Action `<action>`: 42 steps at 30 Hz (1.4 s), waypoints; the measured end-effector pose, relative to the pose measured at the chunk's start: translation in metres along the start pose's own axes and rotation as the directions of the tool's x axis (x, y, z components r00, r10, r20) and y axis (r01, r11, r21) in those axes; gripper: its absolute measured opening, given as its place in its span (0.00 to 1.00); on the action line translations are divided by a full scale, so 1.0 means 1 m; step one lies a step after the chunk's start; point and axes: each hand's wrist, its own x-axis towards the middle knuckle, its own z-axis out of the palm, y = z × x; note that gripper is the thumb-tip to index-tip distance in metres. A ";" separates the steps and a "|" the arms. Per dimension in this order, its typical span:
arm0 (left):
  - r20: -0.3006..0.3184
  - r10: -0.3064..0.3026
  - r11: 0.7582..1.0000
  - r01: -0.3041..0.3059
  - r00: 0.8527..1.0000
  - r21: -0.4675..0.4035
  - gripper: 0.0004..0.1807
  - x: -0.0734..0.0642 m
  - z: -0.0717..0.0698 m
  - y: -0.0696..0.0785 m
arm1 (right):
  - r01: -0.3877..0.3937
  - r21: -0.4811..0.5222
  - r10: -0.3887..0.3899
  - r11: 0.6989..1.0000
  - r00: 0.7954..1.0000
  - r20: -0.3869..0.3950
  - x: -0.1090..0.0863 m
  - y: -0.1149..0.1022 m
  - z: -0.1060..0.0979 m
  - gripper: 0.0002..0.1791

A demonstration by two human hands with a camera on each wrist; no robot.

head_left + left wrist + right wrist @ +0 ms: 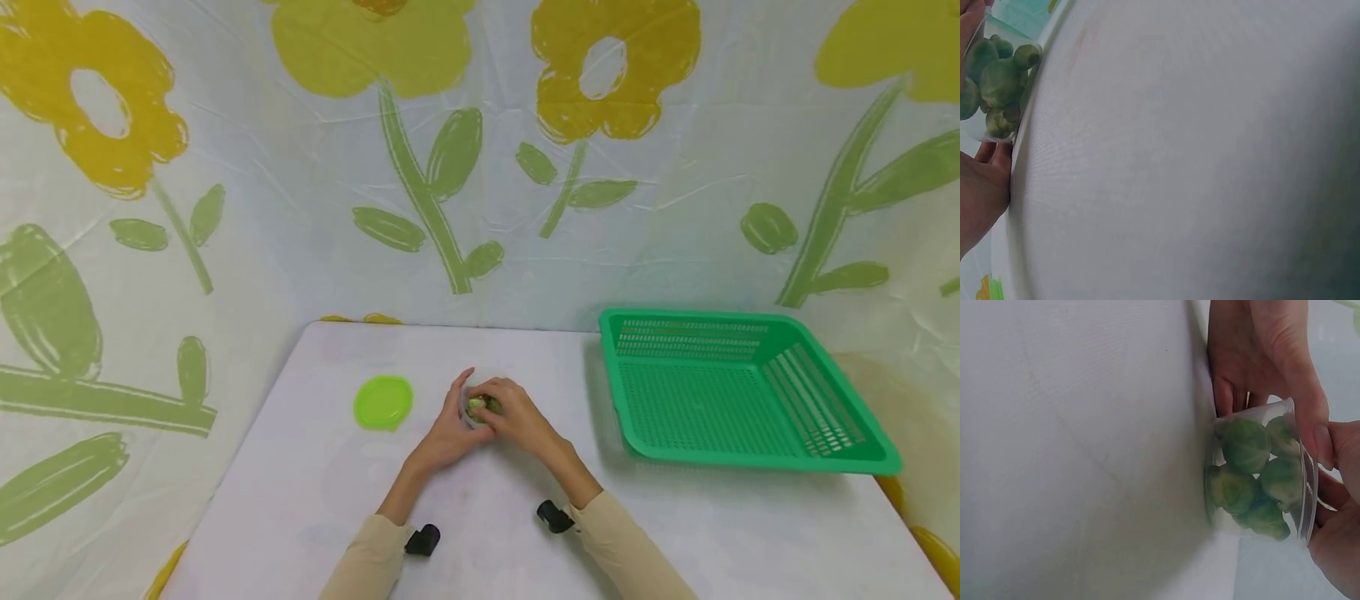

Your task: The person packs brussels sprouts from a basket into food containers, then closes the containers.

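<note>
A clear plastic cup of green Brussels sprouts stands on the table. My left hand grips it from the left. Its fingers go round the far side, and the thumb lies at the rim in the right wrist view. My right hand arches over the mouth from the right, fingertips right at the rim. Whether these fingers pinch a sprout I cannot tell. Through the wall, several sprouts show piled together. Left of the hands lies a lime-green round lid.
A big green plastic basket with slotted walls stands to the right on the white table. Behind the table hangs a cloth printed with yellow flowers. Small black devices sit at both wrists.
</note>
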 end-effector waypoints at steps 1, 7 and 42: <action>0.000 0.002 1.000 -0.002 1.000 0.001 0.59 0.000 0.000 0.000 | 0.000 -0.001 0.000 1.000 1.000 0.003 0.001 0.000 0.000 0.14; 0.006 -0.005 1.000 0.005 1.000 0.006 0.59 -0.001 0.000 0.001 | -0.012 0.033 0.011 0.999 1.000 0.022 0.001 0.001 -0.001 0.14; -0.035 -0.060 0.998 0.060 0.998 -0.001 0.61 0.001 0.005 0.000 | -0.013 -0.016 0.012 1.000 0.997 -0.075 -0.028 0.011 -0.039 0.15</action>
